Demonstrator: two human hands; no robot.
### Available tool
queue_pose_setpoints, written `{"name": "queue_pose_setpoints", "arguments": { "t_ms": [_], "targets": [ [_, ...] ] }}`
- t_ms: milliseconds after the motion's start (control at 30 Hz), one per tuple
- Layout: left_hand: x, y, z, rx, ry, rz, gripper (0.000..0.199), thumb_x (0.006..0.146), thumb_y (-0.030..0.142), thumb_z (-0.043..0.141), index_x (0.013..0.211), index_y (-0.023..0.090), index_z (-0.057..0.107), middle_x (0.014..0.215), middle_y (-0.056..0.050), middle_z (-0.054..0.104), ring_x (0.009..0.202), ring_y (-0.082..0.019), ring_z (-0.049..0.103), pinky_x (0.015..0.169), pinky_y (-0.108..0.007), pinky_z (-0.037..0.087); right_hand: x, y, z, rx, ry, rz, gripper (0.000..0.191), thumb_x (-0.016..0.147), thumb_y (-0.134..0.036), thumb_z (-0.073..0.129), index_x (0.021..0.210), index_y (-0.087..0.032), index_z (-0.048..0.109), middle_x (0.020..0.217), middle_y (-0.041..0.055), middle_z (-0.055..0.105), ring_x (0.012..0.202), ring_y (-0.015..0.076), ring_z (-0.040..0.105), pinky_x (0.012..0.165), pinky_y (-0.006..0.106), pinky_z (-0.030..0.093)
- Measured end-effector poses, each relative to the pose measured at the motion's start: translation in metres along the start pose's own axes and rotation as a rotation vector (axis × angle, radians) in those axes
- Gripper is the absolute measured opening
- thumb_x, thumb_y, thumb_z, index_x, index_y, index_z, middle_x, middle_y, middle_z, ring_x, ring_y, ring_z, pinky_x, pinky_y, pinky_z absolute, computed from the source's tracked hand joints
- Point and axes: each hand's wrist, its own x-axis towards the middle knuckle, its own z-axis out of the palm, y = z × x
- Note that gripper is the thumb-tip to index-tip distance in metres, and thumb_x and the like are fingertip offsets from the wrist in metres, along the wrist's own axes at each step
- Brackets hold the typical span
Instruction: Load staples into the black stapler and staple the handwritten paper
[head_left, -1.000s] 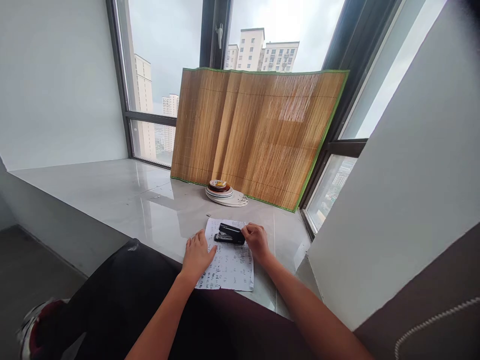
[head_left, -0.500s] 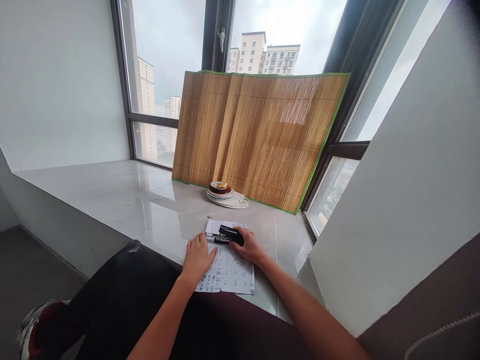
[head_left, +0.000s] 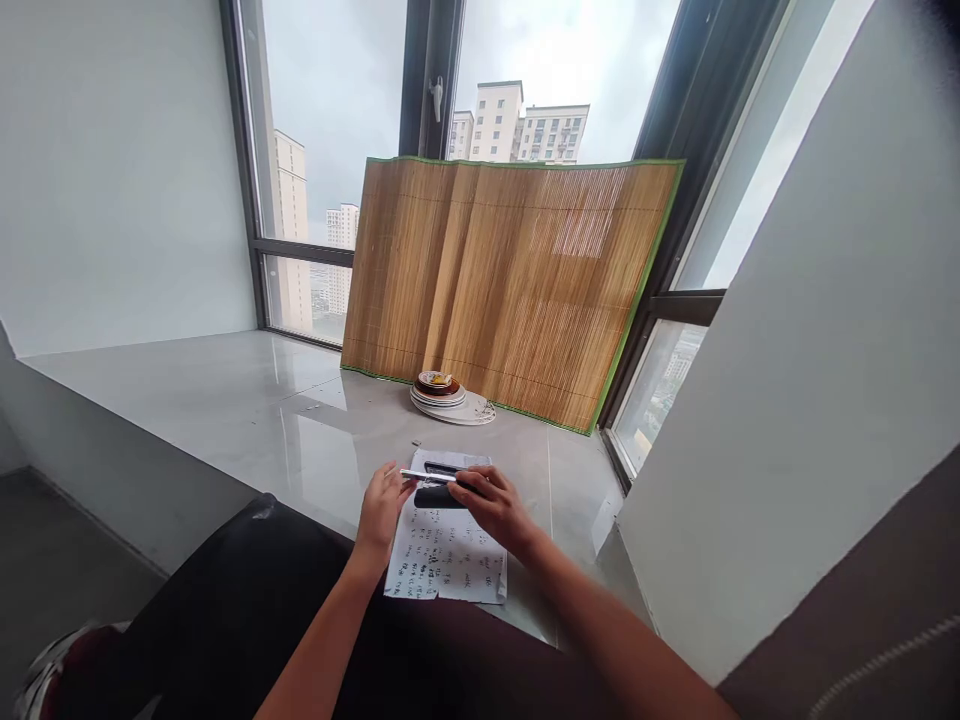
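Note:
A slim pen (head_left: 426,477), pale at its left end, is held level just above the sheet. My right hand (head_left: 496,505) is closed on its right part, fingers on top. At the pen's left end, the fingers of my left hand (head_left: 381,508) are bent around it, thumb below. Under the pen a black, rounded, long object (head_left: 435,497) lies on the handwritten paper (head_left: 450,560); its kind is unclear, perhaps a stapler. Behind the pen another thin dark item (head_left: 442,467), pen-like, rests near the sheet's top edge, partly covered by my right fingers.
Stacked plates (head_left: 439,398) and a white oval plate (head_left: 480,410) stand beyond the paper. A bamboo mat (head_left: 502,280) with green edging leans on the window. My legs (head_left: 247,580) border the tiled sill (head_left: 225,390). A small bit (head_left: 416,443) lies above the paper.
My right hand has let go of the black object, which now lies lower on the paper, and has lifted a pen. My left hand has turned and risen to the pen's left end.

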Motion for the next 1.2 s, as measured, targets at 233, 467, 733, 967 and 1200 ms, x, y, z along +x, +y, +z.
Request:
{"name": "queue_pose_setpoints", "arguments": {
  "t_ms": [233, 467, 733, 967, 1200],
  "targets": [
    [0.005, 0.005, -0.001, -0.158, -0.001, -0.156, 0.011, 0.094, 0.005, 0.059, 0.095, 0.012, 0.068, 0.101, -0.012, 0.076, 0.091, -0.018, 0.076, 0.095, -0.031, 0.062, 0.0, -0.004, 0.0, -0.025, 0.002, -0.039, 0.034, 0.099, -0.01, 0.059, 0.125, -0.029, 0.07, 0.119, 0.0041, 0.074, 0.109, 0.0211, 0.064, 0.095, 0.036, 0.055],
    [0.002, 0.007, 0.0, -0.011, 0.097, 0.012, 0.016, 0.102, 0.007, 0.049, 0.111, 0.012, 0.061, 0.115, -0.017, 0.075, 0.097, -0.02, 0.078, 0.102, -0.041, 0.061, 0.001, 0.004, 0.009, 0.148, 0.117, 0.539, 0.024, 0.089, -0.032, 0.076, 0.111, -0.023, 0.073, 0.093, 0.0059, 0.077, 0.084, 0.0228, 0.067, 0.084, 0.039, 0.053],
    [-0.011, 0.019, 0.004, 0.158, 0.035, 0.172, 0.028, 0.101, 0.036, 0.062, 0.119, 0.015, 0.056, 0.113, -0.018, 0.077, 0.098, -0.025, 0.079, 0.092, -0.042, 0.065, -0.005, 0.009, 0.021, 0.382, -0.069, 0.865, 0.027, 0.076, -0.036, 0.08, 0.1, -0.023, 0.079, 0.081, 0.0004, 0.077, 0.072, 0.0205, 0.067, 0.072, 0.031, 0.051],
    [-0.026, 0.015, 0.019, 0.409, -0.217, 0.084, 0.054, 0.089, 0.061, 0.067, 0.12, 0.019, 0.054, 0.099, -0.011, 0.078, 0.048, -0.014, 0.066, 0.036, -0.021, 0.043, 0.0, 0.003, 0.014, 0.316, -0.062, 0.694, 0.039, 0.087, -0.041, 0.075, 0.121, -0.023, 0.072, 0.111, 0.0081, 0.076, 0.103, 0.0272, 0.067, 0.092, 0.041, 0.051],
    [-0.032, -0.002, 0.028, 0.461, -0.399, 0.156, 0.038, 0.095, 0.049, 0.056, 0.119, 0.021, 0.055, 0.077, -0.001, 0.071, 0.043, -0.012, 0.061, 0.035, -0.019, 0.041, 0.01, -0.013, -0.005, 0.163, -0.145, 0.105, 0.043, 0.099, -0.041, 0.066, 0.14, -0.032, 0.06, 0.129, 0.0086, 0.07, 0.114, 0.0246, 0.063, 0.102, 0.043, 0.044]
  ]
}}
